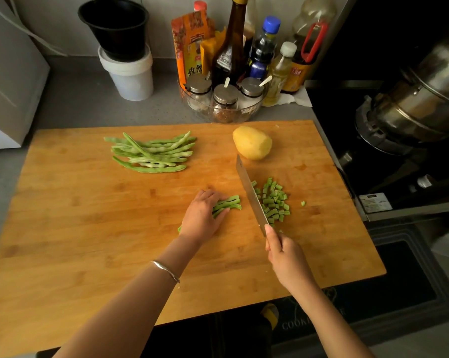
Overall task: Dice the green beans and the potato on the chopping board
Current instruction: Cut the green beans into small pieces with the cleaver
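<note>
You're in a home kitchen: sauce bottles (pixel 231 42) and spice jars (pixel 225 99) crowd the far counter (pixel 89 99) (steel pot (pixel 422 99) on the right).

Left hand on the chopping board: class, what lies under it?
A few green beans lie under the left hand, ends poking out toward the knife. Their middle part is covered by the hand.

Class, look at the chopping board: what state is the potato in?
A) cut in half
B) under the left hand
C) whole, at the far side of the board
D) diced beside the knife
C: the potato lies whole and uncut beyond the knife; only the green bean pieces are diced.
</note>
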The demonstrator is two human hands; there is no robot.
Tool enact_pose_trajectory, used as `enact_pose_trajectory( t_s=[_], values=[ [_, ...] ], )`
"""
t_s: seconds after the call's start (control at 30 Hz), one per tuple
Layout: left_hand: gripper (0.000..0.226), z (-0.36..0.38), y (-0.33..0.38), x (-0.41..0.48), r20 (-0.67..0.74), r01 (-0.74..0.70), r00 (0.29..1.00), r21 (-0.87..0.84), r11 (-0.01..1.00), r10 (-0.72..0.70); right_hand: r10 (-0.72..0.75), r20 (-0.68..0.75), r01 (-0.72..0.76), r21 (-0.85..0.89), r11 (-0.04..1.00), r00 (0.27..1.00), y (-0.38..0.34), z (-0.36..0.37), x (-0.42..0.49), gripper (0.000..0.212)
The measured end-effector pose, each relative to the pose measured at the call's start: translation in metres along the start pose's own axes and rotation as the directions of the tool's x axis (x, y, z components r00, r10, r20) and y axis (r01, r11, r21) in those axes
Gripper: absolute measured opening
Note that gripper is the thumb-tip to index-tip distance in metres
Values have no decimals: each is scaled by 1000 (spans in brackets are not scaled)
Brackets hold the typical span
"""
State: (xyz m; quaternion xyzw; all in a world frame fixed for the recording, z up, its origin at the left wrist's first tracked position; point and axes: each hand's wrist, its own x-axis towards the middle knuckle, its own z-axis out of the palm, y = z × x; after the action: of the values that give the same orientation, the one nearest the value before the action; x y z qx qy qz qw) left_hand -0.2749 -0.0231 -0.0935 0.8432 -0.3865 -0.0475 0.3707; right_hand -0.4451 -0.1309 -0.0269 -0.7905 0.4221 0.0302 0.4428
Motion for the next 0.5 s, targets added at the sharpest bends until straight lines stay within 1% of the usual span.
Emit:
enact_pose_trajectory(
  t_s=[0.07,0.13,0.2,0.3,0.5],
  values=[
    [29,1,4,6,6,7,1000,0,1000,-7,17,-19,-15,104,994,1000,0,1,2,55],
    [31,1,7,9,2,20,1000,16,1000,-20,6,-8,-4,196,981,1000,-6,1,4,55],
    [36,2,6,7,5,38,999,55,998,-38,-21,15,17,238,971,1000,-11,2,3,56],
    [40,3,1,4,6,71,997,86,994,-71,-50,30,41,249,968,998,-14,5,4,57],
    [27,5,1,2,-19,83,996,-12,996,-84,-32,44,22,216,976,999,-14,13,3,56]
  ],
)
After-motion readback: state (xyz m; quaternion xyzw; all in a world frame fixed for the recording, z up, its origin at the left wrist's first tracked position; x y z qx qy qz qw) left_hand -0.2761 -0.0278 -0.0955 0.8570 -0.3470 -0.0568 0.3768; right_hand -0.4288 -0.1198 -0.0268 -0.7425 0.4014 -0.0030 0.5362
